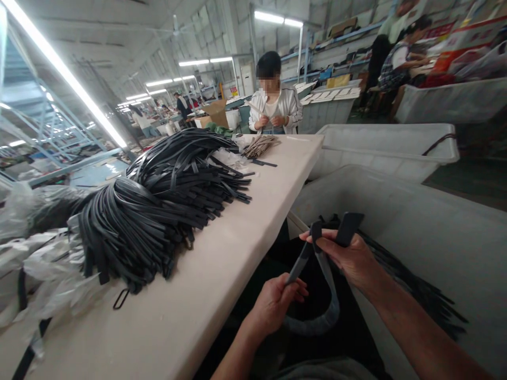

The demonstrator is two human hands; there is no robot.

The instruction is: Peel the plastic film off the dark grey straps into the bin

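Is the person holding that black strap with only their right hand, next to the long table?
No, not one hand: the head view shows two. The left hand and the right hand both hold the black strap, next to the long table.

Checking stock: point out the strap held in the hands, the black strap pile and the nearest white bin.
Held dark strap [304,262]: head view, the stretch between the hands.
Black strap pile [170,200]: head view, the heap's middle.
Nearest white bin [435,253]: head view, inner wall.
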